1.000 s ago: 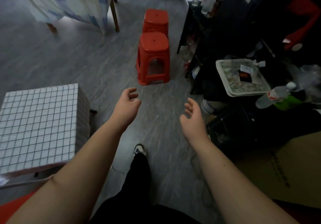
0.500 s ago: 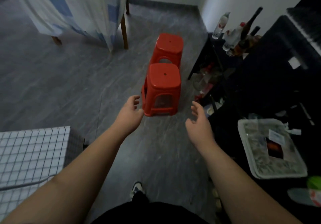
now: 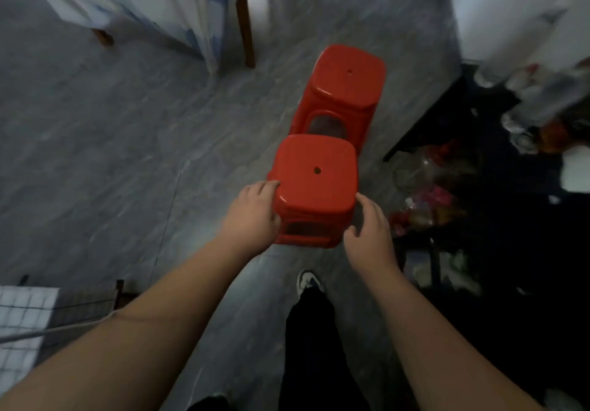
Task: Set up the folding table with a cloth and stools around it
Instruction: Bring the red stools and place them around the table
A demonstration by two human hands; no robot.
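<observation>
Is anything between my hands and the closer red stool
Nothing visible. The left hand is at the left edge of the nearer red stool and the right hand is at its right side, with no object between either hand and it.

The near stool (image 3: 316, 184) and the far stool (image 3: 346, 85) were smooth, glossy red plastic that caught highlights along the seat edges. The floor (image 3: 111, 161) looked like matt, grey-veined stone or tile, though blur hid its texture. The tablecloth (image 3: 166, 5) was soft cloth over a wooden table leg (image 3: 246, 34).
</observation>
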